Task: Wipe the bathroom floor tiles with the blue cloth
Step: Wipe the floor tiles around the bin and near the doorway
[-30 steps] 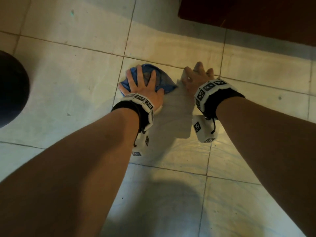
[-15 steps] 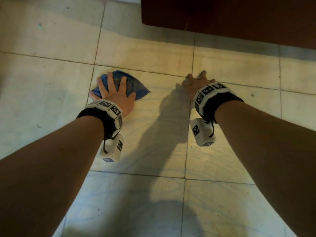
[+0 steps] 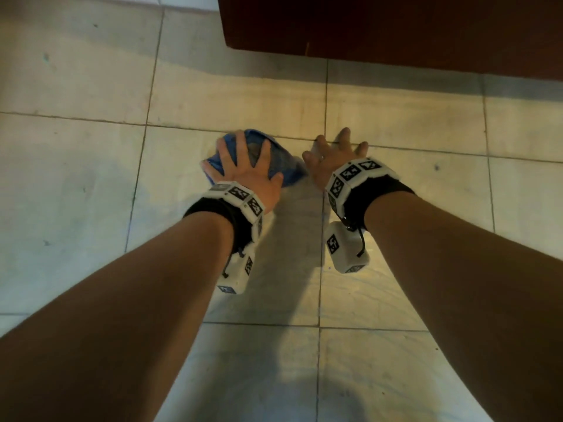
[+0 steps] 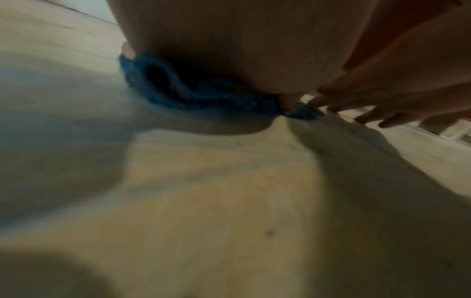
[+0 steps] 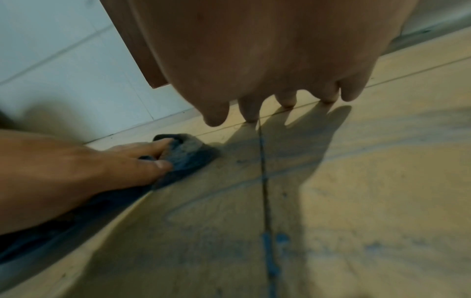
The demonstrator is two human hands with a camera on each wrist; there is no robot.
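On the bathroom floor tiles (image 3: 76, 184), my left hand (image 3: 246, 175) presses flat on the bunched blue cloth (image 3: 283, 166), fingers spread and straight across it rather than curled around it, so the palm's weight drives the fabric against the tile. The cloth lies on the tile just short of the cross grout line (image 3: 91, 119), near the dark wooden door (image 3: 396, 28) at the floor's far edge. My right hand (image 3: 335, 159) rests just beside the cloth, holding nothing, fingers splayed with their tips on the tile at that same grout line. I judge it is planted there to brace my lean. Faint curved streaks on the tile nearer me suggest ground already covered; the tiles toward the floor's left edge look untouched.
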